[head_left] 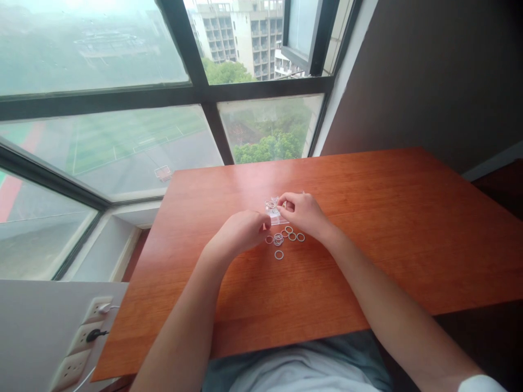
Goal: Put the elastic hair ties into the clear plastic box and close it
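Note:
A small clear plastic holder [278, 219] rests on the wooden table in front of me, with several thin rings and clear parts showing at its far end. My left hand [246, 227] is closed at the holder's left side, its fingertips curled under and mostly hidden. From the right, my right hand [303, 211] reaches over the holder with thumb and index finger pinched together; what is between them is too small to make out. Nearer to me lie several loose pale rings [292, 237], some overlapping, and a single ring [279, 255] sits apart from them.
The reddish-brown wooden table [388, 228] stretches to both sides. Dark-framed windows [204, 93] rise beyond its far edge, and a wall [429, 81] stands at the right. Power sockets [79, 337] with plugs and cords are on the low wall at the left.

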Demonstrator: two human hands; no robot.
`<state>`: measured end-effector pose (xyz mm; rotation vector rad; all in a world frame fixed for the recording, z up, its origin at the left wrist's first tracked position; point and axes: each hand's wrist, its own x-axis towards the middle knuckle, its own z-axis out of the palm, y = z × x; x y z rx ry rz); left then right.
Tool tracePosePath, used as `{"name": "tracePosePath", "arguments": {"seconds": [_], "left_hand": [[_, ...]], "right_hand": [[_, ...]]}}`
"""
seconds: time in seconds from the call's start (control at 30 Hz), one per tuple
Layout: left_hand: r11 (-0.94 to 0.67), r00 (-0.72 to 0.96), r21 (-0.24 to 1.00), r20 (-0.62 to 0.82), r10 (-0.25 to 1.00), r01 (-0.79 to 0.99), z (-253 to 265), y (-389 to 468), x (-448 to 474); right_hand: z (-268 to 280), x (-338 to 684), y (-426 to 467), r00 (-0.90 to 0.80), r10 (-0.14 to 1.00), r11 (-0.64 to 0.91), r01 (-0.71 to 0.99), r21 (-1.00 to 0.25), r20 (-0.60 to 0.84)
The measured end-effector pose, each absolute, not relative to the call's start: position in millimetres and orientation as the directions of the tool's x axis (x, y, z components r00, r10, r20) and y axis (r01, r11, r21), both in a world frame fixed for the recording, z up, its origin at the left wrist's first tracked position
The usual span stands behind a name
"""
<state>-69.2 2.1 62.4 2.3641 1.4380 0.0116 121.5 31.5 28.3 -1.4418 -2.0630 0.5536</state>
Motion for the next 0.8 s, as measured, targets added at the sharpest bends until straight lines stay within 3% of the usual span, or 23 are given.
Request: {"name": "tracePosePath", "arguments": {"seconds": [0.23,0.5,0.8], "left_hand": [[-0.436,0.498,0.279,-0.207,0.842,0.855,64,1,-67],[-0.627,0.645,0.189,-0.049,0.762,0.755,53,-12,-30],[-0.692,0.698,0.092,-0.078,0.712,0.716,35,-12,-22]], "right_hand": [[23,127,36,-0.247,0.939,0.343,0.717,-0.607,0.238],[28,133,38,-0.205,0.953,0.303,0.718,-0.627,0.225],[31,136,39,-0.204,0.958,0.286,0.736,-0.614,0.202]]}}
